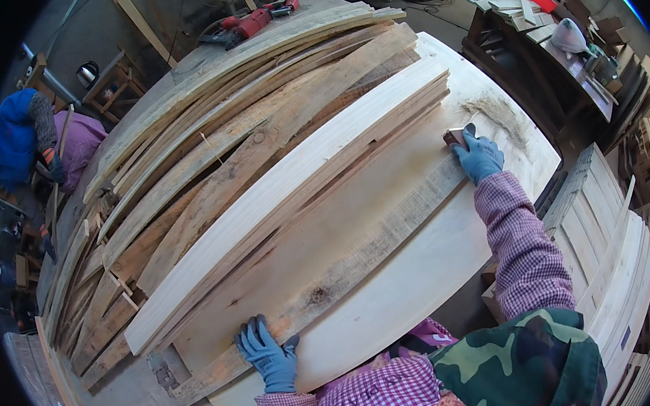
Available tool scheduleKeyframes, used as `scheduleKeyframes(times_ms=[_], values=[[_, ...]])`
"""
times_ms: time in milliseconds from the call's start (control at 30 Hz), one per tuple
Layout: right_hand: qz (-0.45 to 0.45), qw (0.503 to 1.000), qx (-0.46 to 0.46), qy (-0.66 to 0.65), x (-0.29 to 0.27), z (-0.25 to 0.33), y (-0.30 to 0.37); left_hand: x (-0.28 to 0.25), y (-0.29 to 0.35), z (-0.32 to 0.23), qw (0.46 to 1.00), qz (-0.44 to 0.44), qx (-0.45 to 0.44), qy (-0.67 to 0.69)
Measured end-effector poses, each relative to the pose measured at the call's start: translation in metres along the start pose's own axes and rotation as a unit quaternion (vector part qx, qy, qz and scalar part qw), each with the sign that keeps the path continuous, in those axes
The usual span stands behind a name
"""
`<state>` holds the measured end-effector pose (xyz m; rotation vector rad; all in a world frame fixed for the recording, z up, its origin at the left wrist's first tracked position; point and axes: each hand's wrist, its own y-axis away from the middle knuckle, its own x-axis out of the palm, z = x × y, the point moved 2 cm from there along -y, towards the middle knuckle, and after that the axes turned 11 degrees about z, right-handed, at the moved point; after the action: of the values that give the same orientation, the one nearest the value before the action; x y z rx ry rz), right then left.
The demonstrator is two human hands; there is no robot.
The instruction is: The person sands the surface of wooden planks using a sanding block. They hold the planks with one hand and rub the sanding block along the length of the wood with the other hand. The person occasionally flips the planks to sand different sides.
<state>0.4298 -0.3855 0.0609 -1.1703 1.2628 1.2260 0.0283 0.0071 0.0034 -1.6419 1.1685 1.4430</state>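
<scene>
My left hand [270, 354], in a blue glove, lies flat with fingers spread on the near end of a long grey weathered plank [360, 254]. That plank rests on a pale wide board [396, 305] on the workbench. My right hand [478, 155], also blue-gloved, reaches to the plank's far end and grips a small brown sanding block [454, 137] pressed on the wood. A patch of sawdust [501, 114] lies just beyond it.
A big stack of rough planks [242, 140] covers the bench's left and middle. A red power tool [247, 22] lies at the far end. Another person in blue [21, 137] works at the left. Slatted wooden frames [615, 255] stand at the right.
</scene>
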Motion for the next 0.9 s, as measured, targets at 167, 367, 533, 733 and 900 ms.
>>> scheduleKeyframes(times_ms=[167, 367, 533, 733, 900], values=[[0.008, 0.998, -0.062, -0.010, -0.006, 0.040, 0.057, 0.002, 0.002, -0.001, 1.000, -0.002, -0.009, -0.001], [0.024, 0.989, -0.144, -0.009, 0.007, 0.052, 0.097, 0.002, 0.006, 0.004, 1.000, -0.007, -0.007, -0.010], [0.044, 0.997, 0.065, -0.019, -0.010, 0.014, 0.007, 0.004, 0.000, 0.004, 1.000, -0.011, 0.003, -0.009], [0.053, 0.998, 0.018, -0.017, -0.010, 0.033, 0.053, 0.004, 0.001, 0.000, 1.000, -0.019, -0.001, 0.001], [0.049, 0.996, -0.076, 0.018, 0.001, 0.047, 0.114, 0.002, 0.004, 0.001, 1.000, -0.012, -0.003, -0.003]])
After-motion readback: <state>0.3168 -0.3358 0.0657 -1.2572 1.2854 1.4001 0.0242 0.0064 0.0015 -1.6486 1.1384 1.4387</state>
